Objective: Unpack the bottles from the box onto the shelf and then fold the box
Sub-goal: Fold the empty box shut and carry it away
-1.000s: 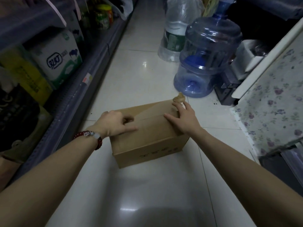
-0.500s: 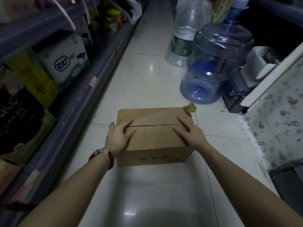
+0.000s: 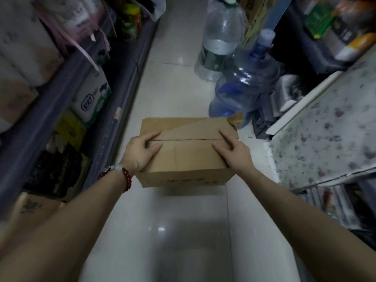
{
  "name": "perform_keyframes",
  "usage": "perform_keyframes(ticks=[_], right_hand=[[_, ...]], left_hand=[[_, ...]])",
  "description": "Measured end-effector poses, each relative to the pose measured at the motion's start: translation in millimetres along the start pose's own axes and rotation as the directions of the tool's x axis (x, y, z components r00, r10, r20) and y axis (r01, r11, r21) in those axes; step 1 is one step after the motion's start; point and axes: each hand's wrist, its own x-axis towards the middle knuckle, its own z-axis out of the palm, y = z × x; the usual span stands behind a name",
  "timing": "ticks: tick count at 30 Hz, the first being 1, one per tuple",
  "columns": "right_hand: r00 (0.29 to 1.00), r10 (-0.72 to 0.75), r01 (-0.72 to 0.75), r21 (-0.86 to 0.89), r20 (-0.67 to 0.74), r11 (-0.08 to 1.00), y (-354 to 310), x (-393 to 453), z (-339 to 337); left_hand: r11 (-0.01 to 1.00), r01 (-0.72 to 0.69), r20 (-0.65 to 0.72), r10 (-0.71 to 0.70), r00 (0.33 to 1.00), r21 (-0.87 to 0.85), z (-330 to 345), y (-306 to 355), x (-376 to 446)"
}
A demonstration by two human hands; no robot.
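Note:
A closed brown cardboard box [image 3: 189, 159] sits on the pale tiled floor in a narrow shop aisle. Its top flaps meet along a seam, and a curl of peeled tape [image 3: 236, 119] sticks up at the far right corner. My left hand [image 3: 140, 153], with a red bead bracelet at the wrist, rests flat on the left end of the top, fingertips at the seam. My right hand [image 3: 234, 153] lies flat on the right end, fingers straight and pointing away. The bottles inside are hidden. The grey shelf [image 3: 114, 92] runs along the left.
The left shelf holds paper packs and a white-green carton [image 3: 91, 100]. A blue water jug [image 3: 240, 90] and a tall clear bottle [image 3: 219, 47] stand on the floor beyond the box. A flower-patterned surface [image 3: 325, 129] juts in at right. Bare floor lies between me and the box.
The box has turned square to me. My left hand went from curled on the left edge to flat on top; my right hand slid onto the right end. The view rose.

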Motion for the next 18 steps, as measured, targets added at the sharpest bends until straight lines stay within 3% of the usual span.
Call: perform_keyframes(ticks=[11,18], right_hand=[[1.000,-0.027,0.027,-0.018,0.000,0.999,-238.9,-83.9,-211.5],[0.998,-0.049,0.050,0.017,-0.029,0.999,-341.8,-131.9,-301.8]], left_hand=[[0.997,-0.072,0.024,0.072,0.997,-0.009,-210.7,246.0,-100.1],[0.991,-0.131,0.019,0.131,0.991,-0.012,-301.3,331.3,-145.2]])
